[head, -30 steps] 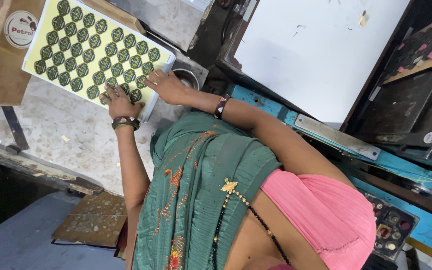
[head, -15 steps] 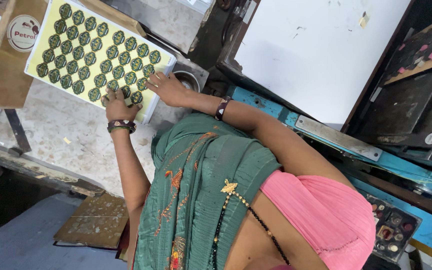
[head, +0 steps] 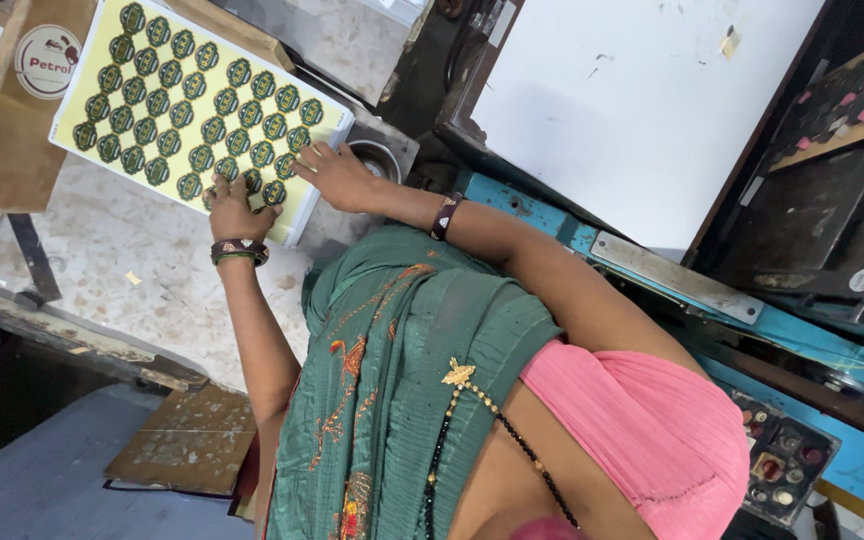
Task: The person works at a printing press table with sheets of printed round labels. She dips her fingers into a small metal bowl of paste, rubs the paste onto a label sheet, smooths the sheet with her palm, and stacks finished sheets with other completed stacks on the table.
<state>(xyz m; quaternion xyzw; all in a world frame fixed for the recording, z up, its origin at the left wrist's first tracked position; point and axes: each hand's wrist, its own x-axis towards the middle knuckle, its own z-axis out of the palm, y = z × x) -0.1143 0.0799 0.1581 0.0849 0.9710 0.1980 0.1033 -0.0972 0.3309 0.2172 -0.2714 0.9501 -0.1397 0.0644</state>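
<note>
Yellow card makes up the sticker sheet, and rows of round dark green stickers are printed all over it. The sheet is laid flat on the grey stone worktop, with its far edge against a brown cardboard box. A round label is stuck on the side of that box; what is inside the box cannot be seen. A small round metal cup is set just beside the near corner of the sheet, and what is in it cannot be told.

The left hand is placed on the near edge of the sheet, with the fingers curled down onto the stickers. It looks pressed on the sheet, but whether an edge is pinched cannot be told. Dark and green bangles are worn on that wrist. The right hand is laid flat on the corner of the sheet, fingers spread a little apart and nothing gripped. A dark wristband is worn on that arm. Both arms are stretched out from a green embroidered scarf and a pink sleeve.

A big white board is held in a blue and black machine beside the worktop. A brown mat is seen on the floor below.
</note>
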